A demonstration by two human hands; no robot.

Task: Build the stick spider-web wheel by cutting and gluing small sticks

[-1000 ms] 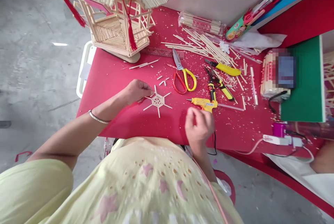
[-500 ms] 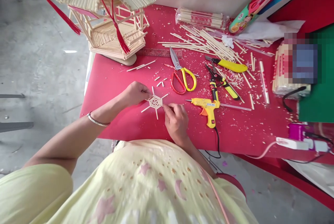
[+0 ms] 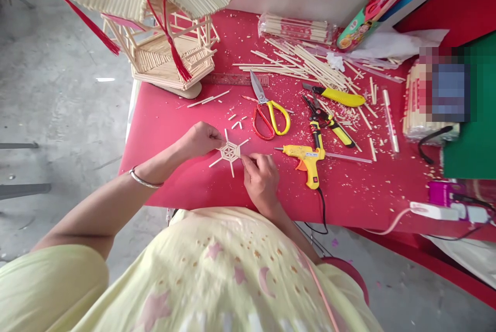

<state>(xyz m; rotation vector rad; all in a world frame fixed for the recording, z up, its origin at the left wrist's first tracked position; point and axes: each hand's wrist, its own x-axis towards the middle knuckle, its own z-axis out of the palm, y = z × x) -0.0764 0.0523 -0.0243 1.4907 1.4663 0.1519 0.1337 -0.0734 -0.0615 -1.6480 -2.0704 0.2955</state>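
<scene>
Here, stick web (image 3: 230,152), between both hands (image 3: 201,140) (image 3: 262,178), fingertips pinching it

Craft workspace: glue gun (image 3: 304,153), scissors (image 3: 265,102), loose sticks (image 3: 314,62), littered tabletop (image 3: 364,187).

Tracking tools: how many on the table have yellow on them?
4: glue gun right of the right hand, pliers just beyond it, knife past the pliers, scissors left of the pliers. More could be hidden.
</scene>
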